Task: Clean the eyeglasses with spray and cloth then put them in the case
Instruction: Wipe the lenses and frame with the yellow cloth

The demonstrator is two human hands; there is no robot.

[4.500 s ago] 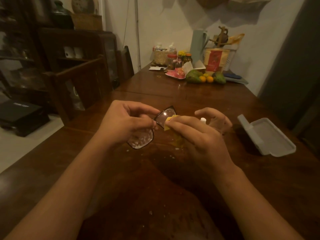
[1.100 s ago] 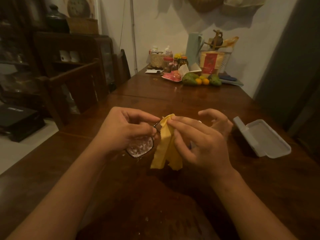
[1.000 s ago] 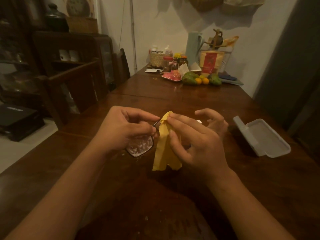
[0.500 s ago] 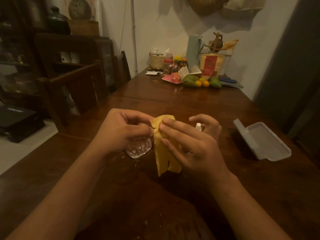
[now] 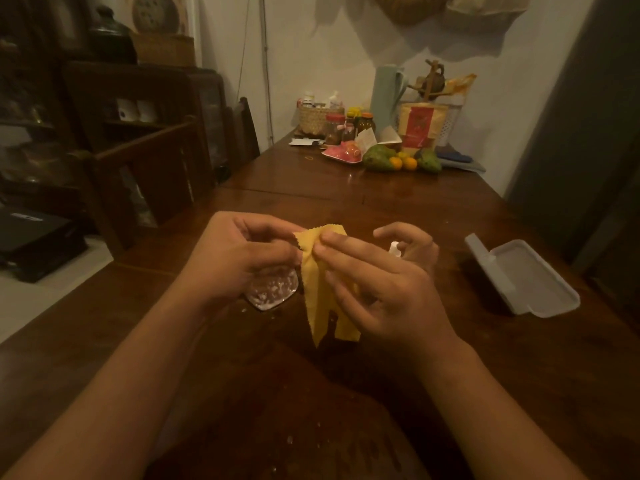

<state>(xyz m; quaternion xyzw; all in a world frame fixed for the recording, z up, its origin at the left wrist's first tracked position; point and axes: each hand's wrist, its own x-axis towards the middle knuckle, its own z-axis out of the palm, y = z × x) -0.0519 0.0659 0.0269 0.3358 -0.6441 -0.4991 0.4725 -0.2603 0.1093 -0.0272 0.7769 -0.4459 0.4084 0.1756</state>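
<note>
Both hands meet over the near middle of the dark wooden counter point(image 5: 346, 202). The left hand point(image 5: 239, 258) is curled around the eyeglasses point(image 5: 273, 289), gripping them by the frame near the bridge. One lens hangs out below its fingers, covered with pale droplets and sitting just above the counter top. The right hand point(image 5: 388, 289) pinches a yellow cloth point(image 5: 318, 306) between thumb and forefinger, right beside the left hand's fingertips. The cloth is folded over the other lens, which it hides completely. The rest of the cloth hangs down in two loose tails towards the counter. The right hand's outer fingers are bent and raised behind the pinch. The white tip of the spray bottle point(image 5: 394, 249) shows just beside them; whether those fingers hold the bottle or it stands behind them I cannot tell.

To the right, well apart from the hands, the pale case point(image 5: 519, 275) lies open on the counter, hollow side up, with nothing in it. A few small wet specks point(image 5: 289, 439) dot the wood near the forearms. At the far end of the counter stand a woven basket point(image 5: 317, 119), some jars point(image 5: 334, 128), a pink dish point(image 5: 343, 154) and green and orange fruit point(image 5: 381, 157). A dark chair point(image 5: 247, 129) stands at the left edge.
</note>
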